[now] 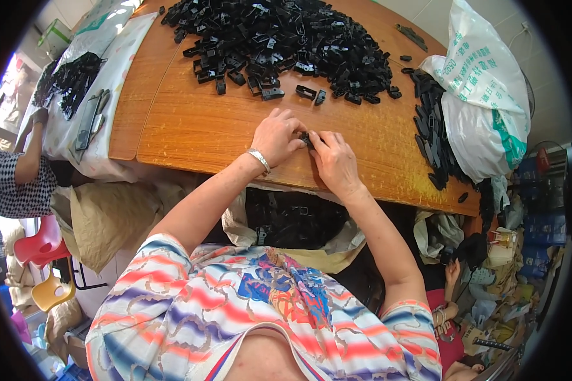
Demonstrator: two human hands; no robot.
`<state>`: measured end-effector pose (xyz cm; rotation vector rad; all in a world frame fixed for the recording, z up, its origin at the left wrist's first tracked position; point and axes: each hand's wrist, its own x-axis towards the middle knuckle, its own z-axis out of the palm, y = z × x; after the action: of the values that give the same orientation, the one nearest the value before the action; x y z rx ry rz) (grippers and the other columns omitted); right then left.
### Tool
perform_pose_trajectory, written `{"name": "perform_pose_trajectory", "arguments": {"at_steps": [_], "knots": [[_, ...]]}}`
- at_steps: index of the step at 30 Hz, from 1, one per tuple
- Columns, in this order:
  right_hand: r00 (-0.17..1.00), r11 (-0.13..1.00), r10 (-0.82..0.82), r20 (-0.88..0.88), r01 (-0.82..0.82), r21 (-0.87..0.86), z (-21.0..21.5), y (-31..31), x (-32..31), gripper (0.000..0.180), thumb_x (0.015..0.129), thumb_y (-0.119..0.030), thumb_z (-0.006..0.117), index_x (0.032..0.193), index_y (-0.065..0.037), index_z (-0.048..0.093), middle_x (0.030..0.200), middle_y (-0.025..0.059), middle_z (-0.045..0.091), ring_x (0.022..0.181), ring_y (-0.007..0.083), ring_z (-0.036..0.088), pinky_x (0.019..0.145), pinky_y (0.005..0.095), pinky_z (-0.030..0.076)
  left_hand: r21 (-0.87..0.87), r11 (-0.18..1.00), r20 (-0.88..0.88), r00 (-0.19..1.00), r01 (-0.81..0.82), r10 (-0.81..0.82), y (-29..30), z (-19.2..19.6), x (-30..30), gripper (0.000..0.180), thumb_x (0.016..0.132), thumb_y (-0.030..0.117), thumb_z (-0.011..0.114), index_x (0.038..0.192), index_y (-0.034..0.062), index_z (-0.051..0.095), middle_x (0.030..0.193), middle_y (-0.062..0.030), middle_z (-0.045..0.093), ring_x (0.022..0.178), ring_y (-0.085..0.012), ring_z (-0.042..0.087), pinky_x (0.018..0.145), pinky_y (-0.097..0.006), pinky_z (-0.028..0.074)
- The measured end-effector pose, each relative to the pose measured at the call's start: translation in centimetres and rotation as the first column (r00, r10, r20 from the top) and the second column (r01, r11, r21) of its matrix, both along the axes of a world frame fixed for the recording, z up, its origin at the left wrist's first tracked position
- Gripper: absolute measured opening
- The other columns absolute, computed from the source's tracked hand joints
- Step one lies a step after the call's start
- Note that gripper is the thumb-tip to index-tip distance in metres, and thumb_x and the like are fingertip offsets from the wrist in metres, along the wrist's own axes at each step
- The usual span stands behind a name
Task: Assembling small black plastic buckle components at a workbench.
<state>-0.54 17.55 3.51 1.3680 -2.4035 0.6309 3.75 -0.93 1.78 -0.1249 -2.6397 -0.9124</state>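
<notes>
Between my fingertips, just above the wooden table (203,136), is a small black plastic part (306,138), mostly hidden by the fingers. My left hand (276,140), with a silver bracelet at the wrist, pinches it from the left. From the other side my right hand (334,159) closes on it with thumb and fingers. Two loose black plastic pieces (306,93) lie a little beyond my hands. Behind them spreads a large heap of similar black parts (279,44).
Long black pieces (431,136) are piled at the right beside a white plastic bag (483,95). Below the table edge, an open sack (292,219) holds more black parts. Another person's arm (28,159) is at a left-hand table; a person in red (448,324) is at lower right.
</notes>
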Motion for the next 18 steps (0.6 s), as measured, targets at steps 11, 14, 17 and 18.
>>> {"name": "perform_pose_trajectory", "arguments": {"at_steps": [11,14,17,18], "knots": [[0.945,0.988,-0.14,0.296,0.152,-0.018,2.6,1.0,-0.3,0.018,0.087,-0.019,0.067,0.099,-0.006,0.071,0.091,0.0152,0.064,0.083,0.0377,0.065,0.072,0.0443,0.053,-0.009,0.988,0.014,0.988,0.154,-0.154,-3.4,3.4,-2.4,0.028,0.082,0.012,0.071,0.108,0.0064,0.066,0.108,-0.0123,0.064,0.105,-0.0299,0.058,0.094,-0.039,0.048],[0.974,0.976,-0.193,0.115,0.203,-0.076,1.7,-1.8,-4.8,0.019,0.086,-0.007,0.065,0.104,-0.006,0.07,0.099,0.0131,0.064,0.085,0.0341,0.066,0.073,0.0419,0.054,-0.178,0.984,-0.207,0.977,0.018,-0.055,-3.4,2.4,-6.5,0.036,0.079,0.007,0.07,0.114,0.0034,0.061,0.108,-0.0131,0.062,0.105,-0.0333,0.057,0.095,-0.041,0.049],[0.985,0.985,-0.17,0.016,0.17,-0.035,0.9,-3.9,-8.8,0.026,0.083,0.0,0.061,0.107,-0.007,0.069,0.11,0.0115,0.062,0.094,0.0348,0.065,0.079,0.0429,0.054,-0.312,0.95,-0.099,0.995,-0.001,-0.031,-2.8,1.5,-9.1,0.026,0.08,0.006,0.069,0.104,0.0022,0.063,0.106,-0.0133,0.062,0.104,-0.032,0.057,0.093,-0.039,0.05],[0.985,0.984,-0.174,0.017,0.175,-0.036,0.5,-3.9,-9.9,0.026,0.083,0.0,0.061,0.107,-0.007,0.069,0.11,0.0115,0.062,0.094,0.0348,0.065,0.079,0.0429,0.054,-0.38,0.925,0.025,1.0,0.027,-0.019,-2.5,1.5,-9.4,0.022,0.08,0.006,0.069,0.101,0.0024,0.064,0.106,-0.0133,0.062,0.105,-0.0316,0.058,0.093,-0.038,0.05]]}}
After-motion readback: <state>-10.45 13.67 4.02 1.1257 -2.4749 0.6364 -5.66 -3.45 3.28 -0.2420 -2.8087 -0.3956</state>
